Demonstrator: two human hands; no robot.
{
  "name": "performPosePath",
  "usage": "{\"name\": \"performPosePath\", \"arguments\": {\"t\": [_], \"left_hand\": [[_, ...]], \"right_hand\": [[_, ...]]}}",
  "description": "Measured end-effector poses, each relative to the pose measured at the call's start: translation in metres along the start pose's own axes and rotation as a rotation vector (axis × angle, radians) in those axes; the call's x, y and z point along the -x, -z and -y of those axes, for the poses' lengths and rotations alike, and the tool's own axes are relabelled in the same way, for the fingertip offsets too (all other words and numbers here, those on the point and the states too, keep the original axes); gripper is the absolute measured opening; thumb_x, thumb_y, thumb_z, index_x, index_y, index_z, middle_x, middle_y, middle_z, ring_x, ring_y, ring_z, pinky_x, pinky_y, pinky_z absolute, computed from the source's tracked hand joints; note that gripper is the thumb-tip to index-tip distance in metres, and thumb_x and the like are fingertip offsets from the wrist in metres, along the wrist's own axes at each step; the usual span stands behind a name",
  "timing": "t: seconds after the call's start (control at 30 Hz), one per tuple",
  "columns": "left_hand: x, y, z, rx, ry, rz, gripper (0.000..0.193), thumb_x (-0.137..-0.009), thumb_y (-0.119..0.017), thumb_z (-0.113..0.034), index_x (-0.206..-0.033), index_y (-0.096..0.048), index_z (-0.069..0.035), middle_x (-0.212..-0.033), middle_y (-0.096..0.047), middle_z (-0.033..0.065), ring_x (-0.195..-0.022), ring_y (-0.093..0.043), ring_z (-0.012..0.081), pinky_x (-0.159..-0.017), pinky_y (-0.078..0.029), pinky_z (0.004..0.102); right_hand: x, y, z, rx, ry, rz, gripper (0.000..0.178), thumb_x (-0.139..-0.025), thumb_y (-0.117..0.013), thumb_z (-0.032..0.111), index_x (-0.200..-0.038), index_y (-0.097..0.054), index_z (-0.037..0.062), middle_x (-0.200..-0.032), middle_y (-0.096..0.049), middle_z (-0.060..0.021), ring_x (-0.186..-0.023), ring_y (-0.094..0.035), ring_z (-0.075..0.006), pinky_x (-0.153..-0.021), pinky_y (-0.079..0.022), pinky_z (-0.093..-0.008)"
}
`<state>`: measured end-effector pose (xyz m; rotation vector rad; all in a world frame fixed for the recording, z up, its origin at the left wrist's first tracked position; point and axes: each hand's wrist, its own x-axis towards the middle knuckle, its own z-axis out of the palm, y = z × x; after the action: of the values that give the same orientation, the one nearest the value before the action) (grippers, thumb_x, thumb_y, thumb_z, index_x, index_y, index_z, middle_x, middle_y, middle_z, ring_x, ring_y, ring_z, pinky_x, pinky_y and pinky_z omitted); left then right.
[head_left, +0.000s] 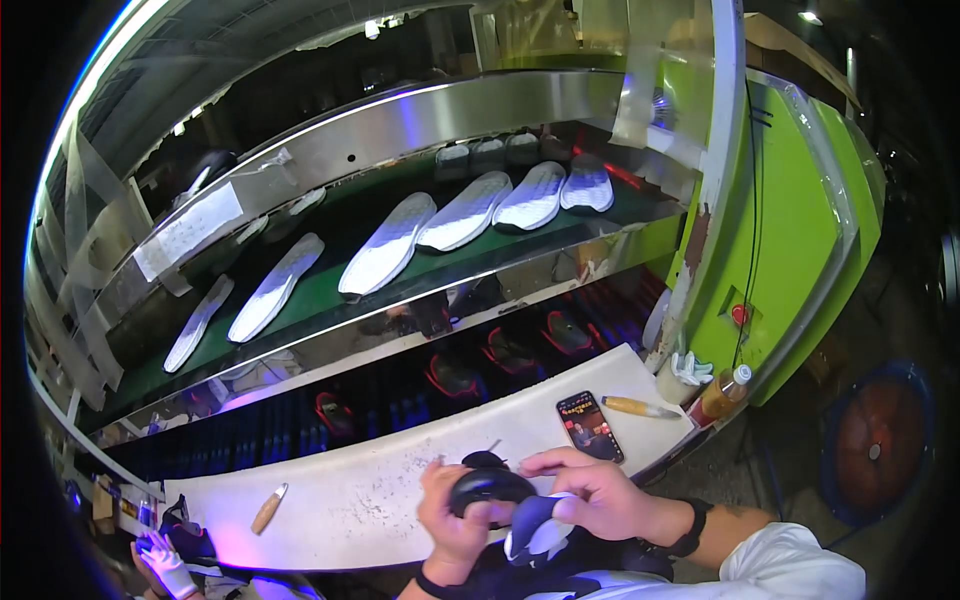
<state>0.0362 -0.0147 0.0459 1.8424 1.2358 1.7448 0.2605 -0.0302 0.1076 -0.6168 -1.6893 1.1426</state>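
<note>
Over a white-topped bench (370, 510), the person's left hand (452, 515) grips a black shoe (488, 488), while the right hand (595, 490), close beside it, pinches a bent dark-and-white piece (535, 525) between thumb and fingers. On the bench lie a lit phone (590, 425), a wooden-handled knife (635, 407) just right of it and a second knife (268, 510) well to the left, with a capped bottle (722, 393) near the right end. Beyond, pale insoles (385, 245) lie along a green belt (330, 308), above a lower row of dark, red-edged shoes (450, 376).
</note>
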Motion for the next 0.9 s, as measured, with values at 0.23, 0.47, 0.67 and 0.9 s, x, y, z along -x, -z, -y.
{"name": "performPosePath", "arguments": {"t": [0.23,0.47,0.67,0.9], "left_hand": [[0.009,0.016,-0.072,-0.147,0.249,0.087,0.045,-0.073,-0.085,-0.030,-0.102,-0.065,-0.003,-0.129,-0.054,0.0247,-0.103,-0.063,0.0310,-0.080,-0.052,0.0381],[0.023,0.009,-0.086,-0.078,0.058,0.247,0.043,-0.077,-0.088,-0.036,-0.083,-0.065,-0.001,-0.135,-0.051,0.0272,-0.102,-0.066,0.0291,-0.082,-0.056,0.0344],[0.038,0.024,-0.092,-0.095,0.124,0.286,0.040,-0.071,-0.094,-0.028,-0.080,-0.065,-0.001,-0.118,-0.063,0.0217,-0.092,-0.068,0.0237,-0.077,-0.057,0.0312],[0.034,0.032,-0.109,-0.129,0.050,0.407,0.043,-0.077,-0.090,-0.024,-0.077,-0.053,-0.002,-0.119,-0.065,0.0260,-0.080,-0.062,0.0196,-0.069,-0.052,0.0288]], "right_hand": [[0.006,0.020,-0.003,0.028,-0.150,0.079,0.037,-0.096,-0.069,0.036,-0.085,-0.066,0.0005,-0.140,-0.054,-0.0244,-0.121,-0.058,-0.0261,-0.101,-0.045,-0.0369],[0.008,0.017,-0.005,0.031,-0.182,0.045,0.048,-0.089,-0.075,0.048,-0.084,-0.064,0.0023,-0.129,-0.060,-0.0238,-0.116,-0.061,-0.0288,-0.097,-0.049,-0.0383],[0.026,0.015,0.006,0.133,-0.138,0.066,0.040,-0.084,-0.084,0.035,-0.090,-0.062,0.0029,-0.119,-0.062,-0.0202,-0.104,-0.067,-0.0270,-0.084,-0.053,-0.0330],[0.032,0.013,0.009,0.105,-0.048,0.141,0.038,-0.089,-0.079,0.033,-0.089,-0.059,0.0005,-0.120,-0.061,-0.0214,-0.121,-0.064,-0.0373,-0.089,-0.058,-0.0378]]}}
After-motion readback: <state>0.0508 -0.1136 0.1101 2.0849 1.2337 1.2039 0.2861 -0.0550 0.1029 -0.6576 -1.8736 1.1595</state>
